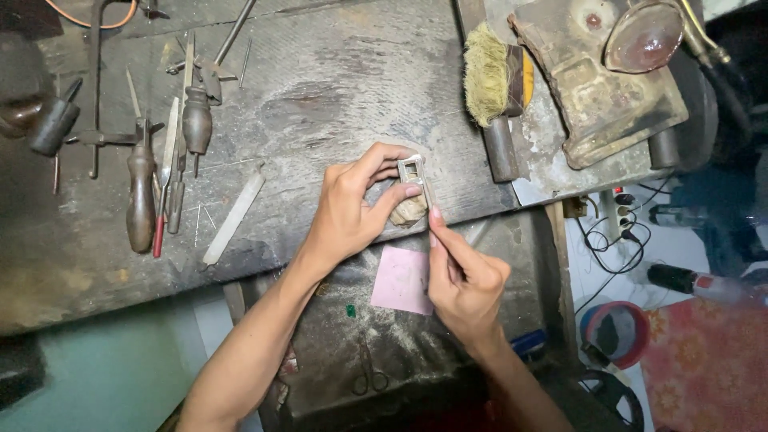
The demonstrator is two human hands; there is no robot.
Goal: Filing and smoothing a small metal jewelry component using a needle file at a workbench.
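Pinching a small rectangular metal frame [412, 170], the left hand [352, 210] holds it against a worn peg [411, 210] at the front edge of the surface [336, 88]. Its long axis runs away from the person, the open window facing up. The right hand [462, 284] has its fingers [438, 232] clenched on a thin tool [430, 198] touching the frame's right side. A pink sheet [400, 280] lies below.
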